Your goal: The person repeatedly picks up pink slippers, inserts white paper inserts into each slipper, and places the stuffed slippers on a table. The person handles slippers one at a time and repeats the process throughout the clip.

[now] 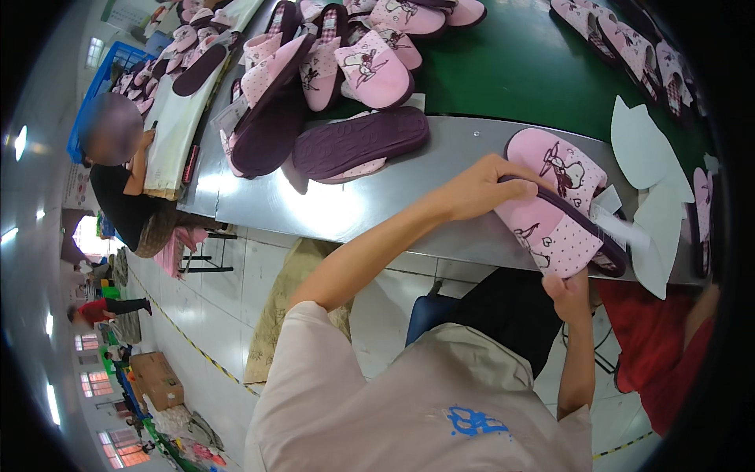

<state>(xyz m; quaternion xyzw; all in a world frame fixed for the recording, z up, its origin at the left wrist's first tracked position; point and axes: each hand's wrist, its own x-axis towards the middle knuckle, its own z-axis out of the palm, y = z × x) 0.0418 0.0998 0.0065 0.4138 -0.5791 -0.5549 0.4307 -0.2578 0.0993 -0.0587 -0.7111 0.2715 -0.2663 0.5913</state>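
A pair of pink slippers (572,167) with a cartoon dog print and dark soles is held together at the table's near edge, sole edges meeting. My left hand (484,187) is closed on the pair from the left, thumb lying over the join. At the lower side, my right hand (568,296) grips the rim of the nearer slipper; some of its fingers are hidden beneath. A whitish tag or strip (621,226), blurred, sticks out at the slippers' right end. Left of my hands a single slipper (362,144) lies with its purple sole up.
More pink slippers (373,69) are heaped on the green and metal table (503,79), with others (629,47) at far right. White sole-shaped sheets (651,145) lie right of my hands. A person in red (657,354) sits close on the right; another person (122,185) works at left.
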